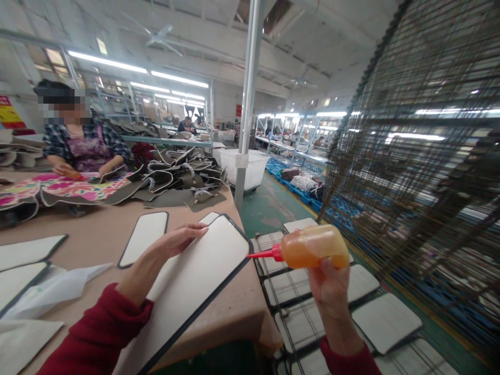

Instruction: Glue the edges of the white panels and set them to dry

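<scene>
The right hand [330, 281] curls around a translucent, red-nozzled plastic bottle [312, 247] of amber liquid; the left hand [174, 242], half-curled, holds a white, black-edged panel [203, 265].

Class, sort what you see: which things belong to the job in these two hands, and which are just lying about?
Belongs to the job:
red-nozzled bottle, in the right hand
dark-edged white panel, held by the left hand

Seemingly just lying about:
crumpled white sheet on the table
heap of dark pieces
white bin
</scene>
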Demonstrator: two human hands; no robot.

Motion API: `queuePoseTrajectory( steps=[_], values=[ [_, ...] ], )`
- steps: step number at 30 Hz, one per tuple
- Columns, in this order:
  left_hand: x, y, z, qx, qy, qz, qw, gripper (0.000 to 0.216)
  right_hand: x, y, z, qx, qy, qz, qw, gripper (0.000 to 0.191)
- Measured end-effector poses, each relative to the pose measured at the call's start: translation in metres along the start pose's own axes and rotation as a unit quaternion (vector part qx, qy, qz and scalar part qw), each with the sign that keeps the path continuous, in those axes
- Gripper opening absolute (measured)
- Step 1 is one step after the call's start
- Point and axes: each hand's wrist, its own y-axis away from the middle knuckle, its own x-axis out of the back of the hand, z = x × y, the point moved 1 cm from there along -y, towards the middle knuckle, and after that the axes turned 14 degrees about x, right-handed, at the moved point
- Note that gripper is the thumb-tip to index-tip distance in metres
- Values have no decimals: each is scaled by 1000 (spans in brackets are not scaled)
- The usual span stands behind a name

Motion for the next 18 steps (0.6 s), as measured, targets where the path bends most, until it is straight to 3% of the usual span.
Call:
queuePoseTrajectory(
  steps=[10, 18],
  values=[
    [1, -2, -10, -22, 43, 6, 999, 30, -7, -13, 8, 44, 32, 32, 998, 49],
    [1, -3, -17, -33, 71, 13, 997, 33, -6, -9, 16, 20, 45, 16, 999, 52]
  ],
)
